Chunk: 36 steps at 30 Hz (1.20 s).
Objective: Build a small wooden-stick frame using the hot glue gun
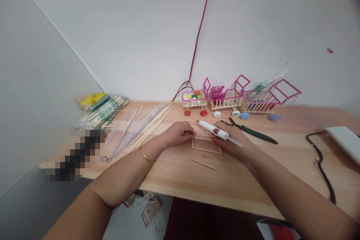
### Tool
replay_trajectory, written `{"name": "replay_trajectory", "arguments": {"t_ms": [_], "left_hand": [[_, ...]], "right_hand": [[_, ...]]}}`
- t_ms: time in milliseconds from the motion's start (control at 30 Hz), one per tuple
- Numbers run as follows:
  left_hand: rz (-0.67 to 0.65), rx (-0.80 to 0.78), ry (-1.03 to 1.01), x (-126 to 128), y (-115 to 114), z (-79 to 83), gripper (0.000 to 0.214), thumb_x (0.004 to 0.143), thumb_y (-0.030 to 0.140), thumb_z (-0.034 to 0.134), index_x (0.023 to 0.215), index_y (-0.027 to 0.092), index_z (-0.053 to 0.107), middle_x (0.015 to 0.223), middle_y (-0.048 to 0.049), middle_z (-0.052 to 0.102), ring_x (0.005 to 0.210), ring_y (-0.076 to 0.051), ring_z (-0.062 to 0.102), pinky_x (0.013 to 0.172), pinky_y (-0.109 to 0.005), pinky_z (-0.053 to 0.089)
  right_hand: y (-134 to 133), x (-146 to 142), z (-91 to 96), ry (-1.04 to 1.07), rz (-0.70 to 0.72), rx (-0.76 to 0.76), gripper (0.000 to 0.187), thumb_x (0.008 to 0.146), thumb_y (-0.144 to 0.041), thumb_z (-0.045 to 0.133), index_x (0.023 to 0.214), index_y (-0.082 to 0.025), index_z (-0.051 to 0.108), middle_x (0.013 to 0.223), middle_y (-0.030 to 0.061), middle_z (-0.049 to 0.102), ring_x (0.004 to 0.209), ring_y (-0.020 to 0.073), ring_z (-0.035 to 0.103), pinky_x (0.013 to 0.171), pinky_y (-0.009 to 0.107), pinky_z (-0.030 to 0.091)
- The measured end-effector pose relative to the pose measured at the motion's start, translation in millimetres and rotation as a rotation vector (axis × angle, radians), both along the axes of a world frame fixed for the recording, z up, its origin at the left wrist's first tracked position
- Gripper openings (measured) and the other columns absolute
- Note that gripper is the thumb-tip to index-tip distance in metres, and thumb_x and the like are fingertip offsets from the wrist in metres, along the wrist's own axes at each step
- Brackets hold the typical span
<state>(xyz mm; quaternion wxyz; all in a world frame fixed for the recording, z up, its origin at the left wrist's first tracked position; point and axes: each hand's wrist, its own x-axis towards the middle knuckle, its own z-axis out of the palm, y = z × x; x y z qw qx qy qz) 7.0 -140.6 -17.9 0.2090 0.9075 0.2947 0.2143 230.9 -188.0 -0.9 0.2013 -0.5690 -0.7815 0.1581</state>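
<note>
A small frame of thin wooden sticks (206,151) lies on the table between my hands. My left hand (179,134) is closed in a pinch at its upper left corner. In my right hand (232,138) is a white glue gun (213,129), its nozzle pointing left and a clear glue stick (235,142) coming out of its back end. The right fingertips are near the frame's right side, partly hidden by the glue gun. One loose short stick (204,164) lies just in front of the frame.
Behind my hands stand small stick carts with pink edges (225,97) and bottle-cap wheels. Green-handled pruning shears (257,134) lie to the right, beyond them a black cable (320,161) and white board (344,140). Loose sticks (152,125) and bagged sticks (105,112) are at left.
</note>
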Motion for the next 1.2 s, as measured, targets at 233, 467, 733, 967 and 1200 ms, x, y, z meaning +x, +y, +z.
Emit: {"name": "replay_trajectory", "arguments": {"t_ms": [233, 467, 733, 967, 1200], "left_hand": [[-0.008, 0.026, -0.007, 0.8, -0.9, -1.0, 0.010, 0.078, 0.018, 0.054, 0.076, 0.014, 0.064, 0.073, -0.0016, 0.059, 0.071, -0.011, 0.052, 0.068, -0.020, 0.039], [-0.010, 0.010, 0.005, 1.2, -0.5, -1.4, 0.012, 0.079, 0.019, 0.053, 0.078, 0.015, 0.064, 0.077, -0.0023, 0.060, 0.072, -0.011, 0.053, 0.068, -0.020, 0.040], [-0.009, 0.028, 0.022, 2.1, -1.3, -1.2, 0.014, 0.080, 0.018, 0.051, 0.075, 0.014, 0.063, 0.077, -0.0027, 0.061, 0.072, -0.011, 0.053, 0.069, -0.021, 0.039], [0.001, 0.024, 0.030, 2.7, -2.2, -0.5, 0.013, 0.080, 0.018, 0.051, 0.075, 0.015, 0.063, 0.077, -0.0028, 0.061, 0.072, -0.011, 0.053, 0.069, -0.020, 0.040], [0.012, -0.007, -0.004, 2.9, -3.0, 0.4, 0.013, 0.079, 0.018, 0.052, 0.073, 0.014, 0.063, 0.073, -0.0021, 0.060, 0.070, -0.011, 0.053, 0.068, -0.021, 0.040]], "right_hand": [[1.2, 4.0, -5.8, 0.000, 0.031, 0.041, 0.003, 0.075, -0.023, 0.048, 0.077, -0.022, 0.046, 0.072, 0.0006, 0.058, 0.065, 0.0154, 0.054, 0.056, 0.023, 0.033], [1.6, 5.6, -7.4, 0.002, 0.019, 0.043, 0.003, 0.074, -0.021, 0.049, 0.076, -0.022, 0.046, 0.069, -0.0004, 0.058, 0.063, 0.0149, 0.052, 0.054, 0.023, 0.032], [1.1, 2.9, -4.5, 0.000, 0.002, 0.014, 0.005, 0.073, -0.021, 0.049, 0.077, -0.022, 0.046, 0.072, 0.0006, 0.058, 0.067, 0.0161, 0.053, 0.056, 0.023, 0.033], [0.9, 2.9, -3.6, 0.000, 0.007, 0.002, 0.004, 0.074, -0.022, 0.049, 0.074, -0.022, 0.045, 0.068, -0.0002, 0.057, 0.064, 0.0153, 0.052, 0.055, 0.022, 0.032], [1.7, 4.0, -4.1, 0.007, 0.015, 0.005, 0.003, 0.074, -0.023, 0.049, 0.076, -0.022, 0.047, 0.071, 0.0001, 0.058, 0.066, 0.0155, 0.053, 0.057, 0.023, 0.033]]}}
